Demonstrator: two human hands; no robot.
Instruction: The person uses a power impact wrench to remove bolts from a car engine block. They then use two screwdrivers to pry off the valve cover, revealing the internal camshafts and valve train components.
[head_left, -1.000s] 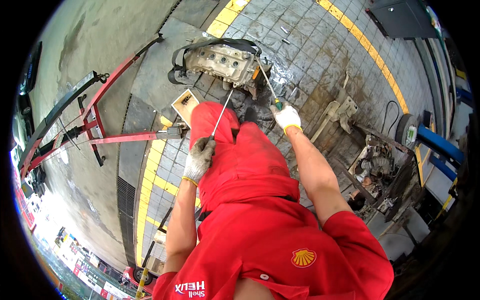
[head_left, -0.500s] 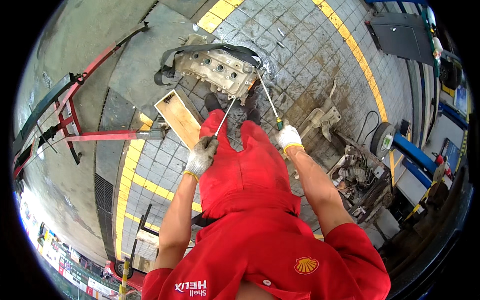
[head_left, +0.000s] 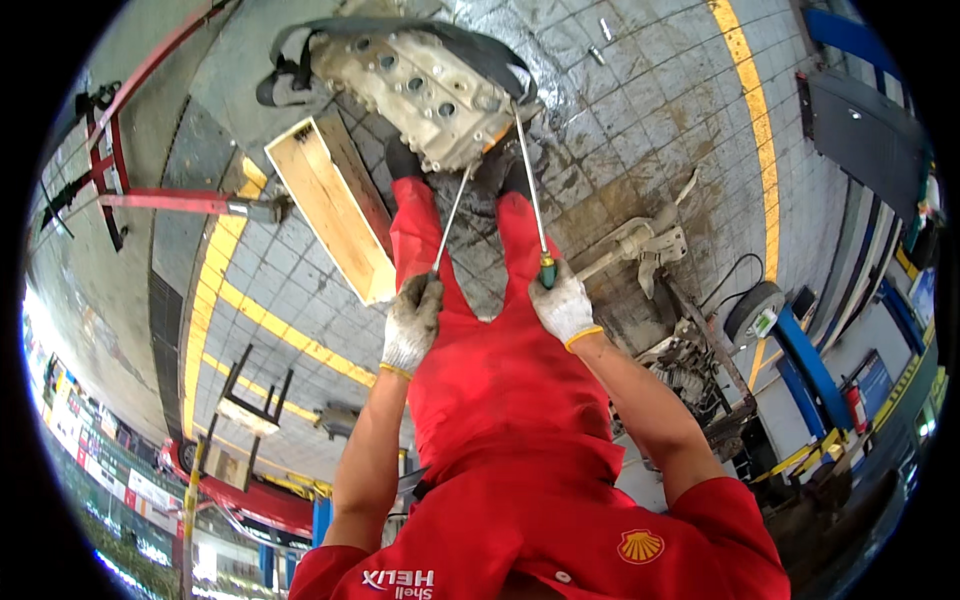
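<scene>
One steel rod (head_left: 453, 222) in the left hand (head_left: 411, 322): gloved fingers curled closed about its grip, with most of that grip hidden. Second rod (head_left: 530, 180) in the right hand (head_left: 563, 303): gloved fingers likewise closed, wrapped against the green handle (head_left: 547, 271). Both wrists above the red trousers (head_left: 500, 390), with both shafts pointing away from the body.

Engine (head_left: 415, 85) at the top of the view, just beyond the feet, above the tiled floor (head_left: 640, 105). Underside hidden; cannot tell whether set directly on the tiles. Steel rod directed to the near edge of the engine, second rod to its right end; cannot confirm contact at either tip. Black strap (head_left: 455, 38) looped along the far side of the engine, with a loose bend at the left end.

Wooden crate (head_left: 322, 200) to the left, near the left leg, with bare inner boards visible. Red frame (head_left: 165, 200) farther left. To the right, near the right hand, a metal bracket (head_left: 655, 245) on stained tiles. Farther right, a wheel (head_left: 755, 312) and a dark cabinet (head_left: 868, 130). Beyond the engine on the right, two small cylinders (head_left: 597, 55).
</scene>
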